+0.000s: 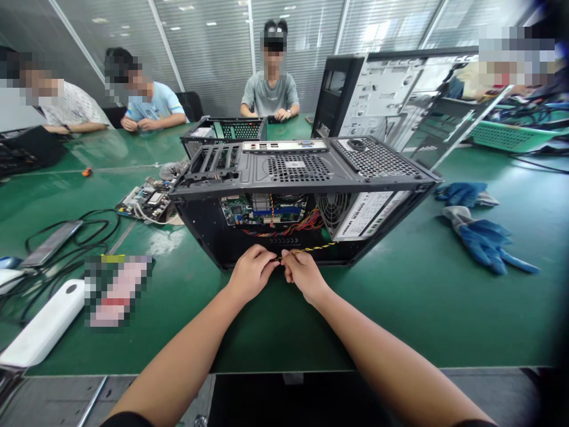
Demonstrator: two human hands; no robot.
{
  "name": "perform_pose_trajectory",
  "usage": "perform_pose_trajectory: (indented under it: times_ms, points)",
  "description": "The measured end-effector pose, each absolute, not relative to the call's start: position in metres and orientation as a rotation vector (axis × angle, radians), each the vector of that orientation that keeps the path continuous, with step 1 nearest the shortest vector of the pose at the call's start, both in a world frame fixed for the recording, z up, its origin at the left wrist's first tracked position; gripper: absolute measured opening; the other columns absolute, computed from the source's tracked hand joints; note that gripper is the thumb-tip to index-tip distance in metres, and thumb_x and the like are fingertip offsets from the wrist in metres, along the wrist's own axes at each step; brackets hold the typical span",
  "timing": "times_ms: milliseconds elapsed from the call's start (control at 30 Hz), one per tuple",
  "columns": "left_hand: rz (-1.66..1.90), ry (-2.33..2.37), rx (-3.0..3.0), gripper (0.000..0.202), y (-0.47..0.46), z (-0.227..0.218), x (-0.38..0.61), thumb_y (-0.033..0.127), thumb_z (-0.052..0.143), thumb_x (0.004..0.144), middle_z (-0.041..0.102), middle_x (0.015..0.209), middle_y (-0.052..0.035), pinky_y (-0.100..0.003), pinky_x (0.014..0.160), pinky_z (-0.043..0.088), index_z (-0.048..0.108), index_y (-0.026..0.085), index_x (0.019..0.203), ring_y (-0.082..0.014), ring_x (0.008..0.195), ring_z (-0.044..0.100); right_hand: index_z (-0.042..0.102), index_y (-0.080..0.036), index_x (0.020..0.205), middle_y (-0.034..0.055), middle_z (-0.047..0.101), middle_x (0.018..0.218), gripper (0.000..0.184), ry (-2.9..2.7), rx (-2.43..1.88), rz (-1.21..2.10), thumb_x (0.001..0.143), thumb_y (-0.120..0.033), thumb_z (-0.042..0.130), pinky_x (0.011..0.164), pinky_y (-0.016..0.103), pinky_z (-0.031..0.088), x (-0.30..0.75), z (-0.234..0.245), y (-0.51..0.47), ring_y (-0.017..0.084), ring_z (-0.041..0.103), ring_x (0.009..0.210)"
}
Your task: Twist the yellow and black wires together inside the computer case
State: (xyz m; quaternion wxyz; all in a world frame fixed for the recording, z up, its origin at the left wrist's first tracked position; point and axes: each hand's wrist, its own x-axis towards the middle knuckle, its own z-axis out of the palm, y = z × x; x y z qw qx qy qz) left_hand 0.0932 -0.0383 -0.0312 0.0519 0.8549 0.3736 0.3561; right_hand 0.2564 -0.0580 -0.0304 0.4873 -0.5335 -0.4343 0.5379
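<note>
An open black computer case lies on its side on the green table, its motherboard, fan and coloured wires showing. A twisted yellow-and-black cable runs out of the case toward me. My left hand and my right hand meet at the case's lower front edge, both pinched closed on the near end of that cable. Whatever sits at the cable's tip is hidden between my fingers.
Blue work gloves lie at the right. A loose circuit board, black cables, a white device and a phone lie at the left. Another case stands behind. Three people sit across the table.
</note>
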Motion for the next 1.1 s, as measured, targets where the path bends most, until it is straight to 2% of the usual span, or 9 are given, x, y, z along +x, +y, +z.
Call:
perform_pose_trajectory:
  times_ms: [200,400,733,967,1100]
  points:
    - [1.070,1.159,2.565,0.015,-0.0391,-0.0321,0.0938,0.029,0.056,0.098,0.062,0.083,-0.0046,-0.030,0.069,0.053,0.065,0.018,0.103,-0.0174,0.075,0.062,0.055,-0.020,0.064,-0.0055,0.046,0.044,0.043,-1.065,-1.291,1.300,0.082,-0.059,0.062,0.043,0.026,0.035,0.2565,-0.0302,-0.0578,0.011,0.045,0.038]
    - [1.006,1.168,2.567,0.013,-0.0410,-0.0276,0.0951,0.027,0.055,0.098,0.061,0.080,-0.0041,-0.030,0.069,0.051,0.063,0.018,0.091,-0.0174,0.074,0.060,0.055,-0.020,0.064,-0.0055,0.046,0.044,0.043,-1.074,-1.269,1.306,0.083,-0.058,0.061,0.044,0.026,0.035,0.2568,-0.0326,-0.0575,0.011,0.045,0.038]
    - [1.030,1.141,2.608,0.012,-0.0390,-0.0314,0.0935,0.029,0.055,0.098,0.063,0.089,-0.0061,-0.033,0.073,0.052,0.062,0.019,0.099,-0.0193,0.082,0.061,0.055,-0.020,0.065,-0.0058,0.046,0.045,0.044,-1.071,-1.263,1.323,0.083,-0.059,0.063,0.044,0.025,0.036,0.2570,-0.0317,-0.0577,0.011,0.045,0.038]
    - [0.959,1.175,2.603,0.015,-0.0400,-0.0284,0.0941,0.027,0.053,0.099,0.062,0.081,-0.0040,-0.033,0.072,0.051,0.062,0.019,0.090,-0.0186,0.077,0.059,0.055,-0.020,0.063,-0.0053,0.046,0.045,0.044,-1.085,-1.262,1.313,0.084,-0.059,0.062,0.044,0.025,0.036,0.2574,-0.0308,-0.0582,0.010,0.046,0.039]
    - [1.004,1.166,2.626,0.013,-0.0395,-0.0297,0.0937,0.030,0.055,0.098,0.063,0.086,-0.0054,-0.034,0.074,0.052,0.062,0.019,0.096,-0.0203,0.082,0.060,0.054,-0.020,0.064,-0.0058,0.046,0.045,0.043,-1.096,-1.252,1.308,0.083,-0.058,0.062,0.044,0.025,0.036,0.2574,-0.0307,-0.0580,0.011,0.046,0.039]
